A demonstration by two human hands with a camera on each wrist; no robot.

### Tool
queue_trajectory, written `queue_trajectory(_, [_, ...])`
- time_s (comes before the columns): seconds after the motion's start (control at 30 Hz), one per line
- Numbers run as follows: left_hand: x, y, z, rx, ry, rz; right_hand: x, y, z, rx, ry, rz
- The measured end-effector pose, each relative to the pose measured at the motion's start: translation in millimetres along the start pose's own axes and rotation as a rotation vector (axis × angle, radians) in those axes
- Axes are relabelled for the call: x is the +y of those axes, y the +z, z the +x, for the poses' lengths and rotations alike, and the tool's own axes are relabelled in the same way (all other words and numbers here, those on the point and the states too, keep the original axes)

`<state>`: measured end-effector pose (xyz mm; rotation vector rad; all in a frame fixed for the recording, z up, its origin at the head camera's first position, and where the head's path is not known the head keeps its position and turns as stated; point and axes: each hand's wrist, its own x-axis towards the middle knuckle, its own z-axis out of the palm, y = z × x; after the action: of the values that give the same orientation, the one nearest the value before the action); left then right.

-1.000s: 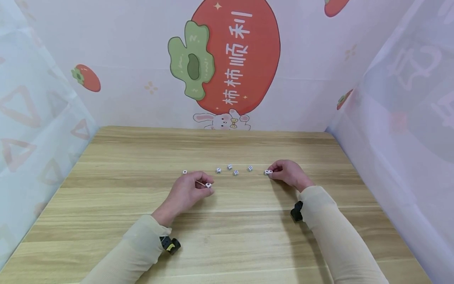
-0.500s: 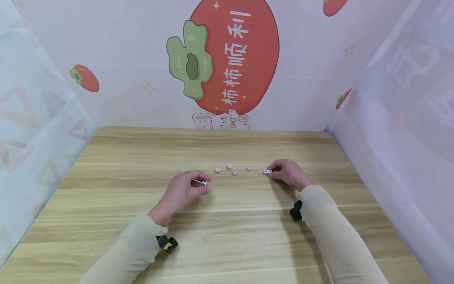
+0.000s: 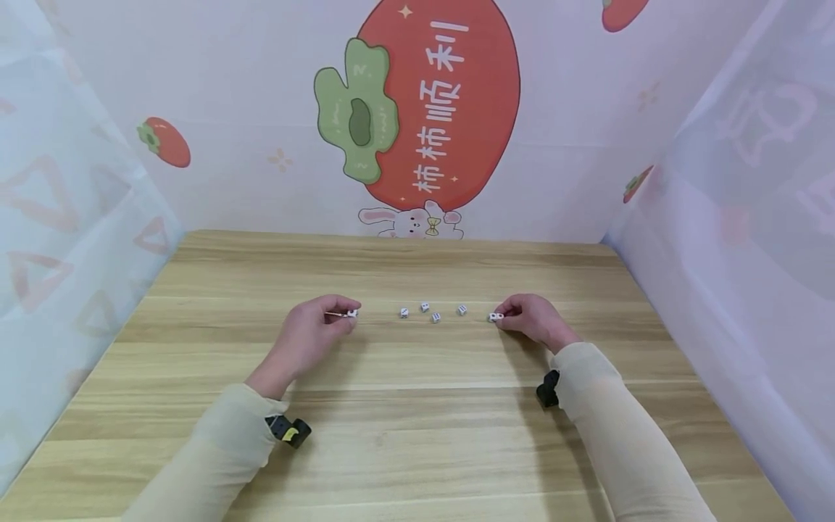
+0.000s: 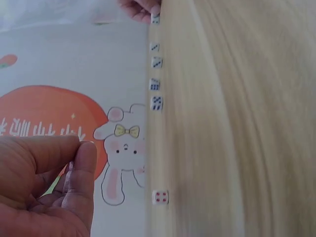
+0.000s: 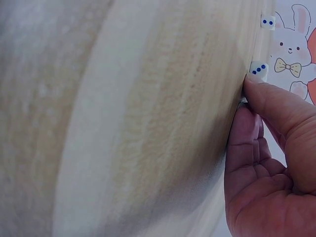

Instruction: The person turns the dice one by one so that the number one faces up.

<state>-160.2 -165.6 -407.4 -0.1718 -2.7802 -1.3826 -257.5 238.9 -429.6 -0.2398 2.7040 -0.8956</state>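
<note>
In the head view my left hand (image 3: 313,326) pinches a small white die (image 3: 353,313) between thumb and fingers, above the left part of the table. A thin pale line shows behind that die; what it is I cannot tell. The left wrist view hides the held die behind the fingers. A die with red dots (image 4: 160,197) lies on the table near this hand. My right hand (image 3: 533,320) pinches a die (image 3: 499,316), mostly hidden in the right wrist view. Close against its fingertips sits another die (image 5: 258,70) with three blue dots.
Several white dice, among them one die (image 3: 404,313) and another die (image 3: 462,309), lie in a loose row on the wooden table (image 3: 391,435) between the hands. Printed cloth (image 3: 248,181) walls the table's back and both sides.
My left hand has moved left and away from me with its die, over the spot where the leftmost die lay in view. My right hand stays in place.
</note>
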Motion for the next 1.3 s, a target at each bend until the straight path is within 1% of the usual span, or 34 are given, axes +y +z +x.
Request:
queue_trajectory(0.17, [-8.9,-13.2,5.0,0.025,-0.005,-0.008,1,0,-0.8,0.007,-0.014,-0.008])
queue_trajectory(0.3, [-16.3,-22.8,6.1,0.044,-0.005,0.043,-1,1,-0.1,0.002,-0.017,0.002])
queue_trajectory(0.4, [-19.5,-27.3,7.6,0.038,-0.014,0.092,-1,1,-0.3,0.000,-0.010,0.004])
queue_trajectory(0.53, [-22.7,-30.8,10.5,0.016,-0.037,0.126,-1,0,-0.1,0.000,0.001,0.004])
queue_trajectory(0.67, [-26.5,-32.0,14.9,0.016,-0.024,0.167,-1,0,0.0,0.001,0.002,-0.006])
queue_trajectory(0.77, [-30.2,-31.5,19.2,0.012,0.002,0.212,-2,0,-0.5,0.001,0.003,-0.009])
queue_trajectory(0.93, [-35.8,-29.3,26.9,-0.024,0.026,0.285,-2,-1,-1.5,0.001,-0.001,-0.006])
queue_trajectory(1.13, [-40.4,-26.1,33.9,-0.068,0.010,0.353,-1,0,-1.3,0.005,-0.007,-0.013])
queue_trajectory(1.3, [-41.9,-23.4,37.9,-0.086,-0.013,0.385,0,-1,-0.8,0.003,0.006,-0.005])
